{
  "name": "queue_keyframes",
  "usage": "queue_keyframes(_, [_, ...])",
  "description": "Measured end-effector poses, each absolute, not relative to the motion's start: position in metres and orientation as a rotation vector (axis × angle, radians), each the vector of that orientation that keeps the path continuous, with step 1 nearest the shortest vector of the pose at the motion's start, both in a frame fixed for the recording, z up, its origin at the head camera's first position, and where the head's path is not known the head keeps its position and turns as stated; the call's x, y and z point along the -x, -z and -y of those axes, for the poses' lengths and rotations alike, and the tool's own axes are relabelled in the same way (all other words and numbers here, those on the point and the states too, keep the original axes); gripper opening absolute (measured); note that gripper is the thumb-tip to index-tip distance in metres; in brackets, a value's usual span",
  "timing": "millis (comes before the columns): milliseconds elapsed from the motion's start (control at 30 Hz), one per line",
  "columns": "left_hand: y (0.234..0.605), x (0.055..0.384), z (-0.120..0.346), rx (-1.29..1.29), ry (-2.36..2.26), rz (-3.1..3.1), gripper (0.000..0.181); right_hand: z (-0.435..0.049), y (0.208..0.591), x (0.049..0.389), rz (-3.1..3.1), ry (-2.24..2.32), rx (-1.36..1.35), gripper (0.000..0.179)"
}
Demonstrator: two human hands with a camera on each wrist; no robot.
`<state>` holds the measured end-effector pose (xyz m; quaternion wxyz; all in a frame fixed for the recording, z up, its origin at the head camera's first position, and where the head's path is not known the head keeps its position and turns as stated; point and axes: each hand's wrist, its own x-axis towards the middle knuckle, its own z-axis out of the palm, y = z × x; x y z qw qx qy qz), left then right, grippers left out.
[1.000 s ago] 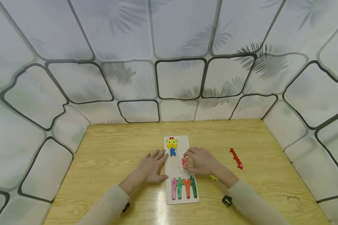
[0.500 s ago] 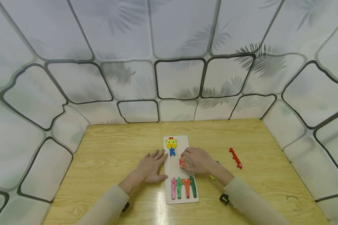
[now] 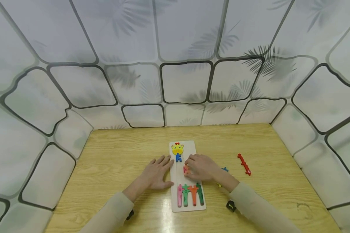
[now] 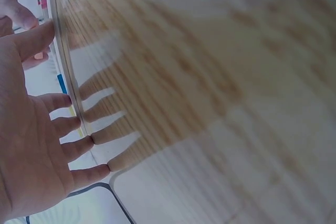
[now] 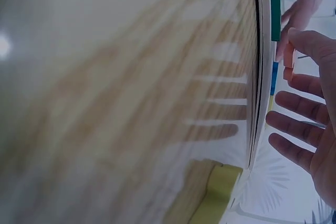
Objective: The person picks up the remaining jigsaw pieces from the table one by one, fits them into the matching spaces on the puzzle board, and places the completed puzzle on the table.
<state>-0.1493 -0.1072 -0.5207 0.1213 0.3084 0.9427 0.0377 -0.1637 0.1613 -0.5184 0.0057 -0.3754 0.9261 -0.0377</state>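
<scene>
The right hand point(image 3: 200, 167) pinches a small orange-and-pink puzzle piece point(image 3: 186, 170) between thumb and index finger, its other fingers reaching out loosely. The piece is chunky, with a pinkish mark on its top face; in the right wrist view its orange side stands just clear of the board. It sits over the middle of the pale giraffe puzzle board point(image 3: 189, 147), below the neck and above the legs. The left hand point(image 3: 155, 174) grasps nothing: its fingers are spread, their tips and the thumb's touching the board's left edge.

On the board lie a yellow giraffe head point(image 3: 177, 149) with red horns, a blue neck piece point(image 3: 178, 158) directly under it, and a row of four leg pieces in pink, green, orange and dark green.

Off to the right, a blue piece point(image 3: 225, 169) and a yellow piece point(image 3: 220, 185) are partly hidden by the right forearm; a long, knobbly red piece point(image 3: 244, 164) lies farther out.

The tabletop point(image 3: 119, 145) is light wood grain, with a bright glare below the board. White walls point(image 3: 183, 81) with grey-black rounded outlines and palm-frond prints surround it.
</scene>
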Motion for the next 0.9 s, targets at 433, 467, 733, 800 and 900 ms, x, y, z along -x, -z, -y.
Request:
queue_keyframes(433, [0.522, 0.149, 0.108, -0.914, -0.13, -2.764, 0.095, -0.154, 0.518, 0.165, -2.891, 0.113, 1.194, 0.05])
queue_keyframes(467, [0.522, 0.149, 0.108, -0.916, -0.131, -2.764, 0.095, -0.153, 0.519, 0.166, -2.89, 0.109, 1.192, 0.05])
queue_keyframes(733, [0.521, 0.148, 0.108, -0.921, -0.137, -2.766, 0.095, -0.149, 0.519, 0.171, -2.884, 0.083, 1.156, 0.05])
queue_keyframes(800, [0.521, 0.149, 0.108, -0.919, -0.136, -2.765, 0.095, -0.148, 0.518, 0.172, -2.883, 0.08, 1.154, 0.049])
queue_keyframes(900, [0.521, 0.149, 0.108, -0.919, -0.133, -2.765, 0.095, -0.148, 0.518, 0.174, -2.881, 0.08, 1.153, 0.049])
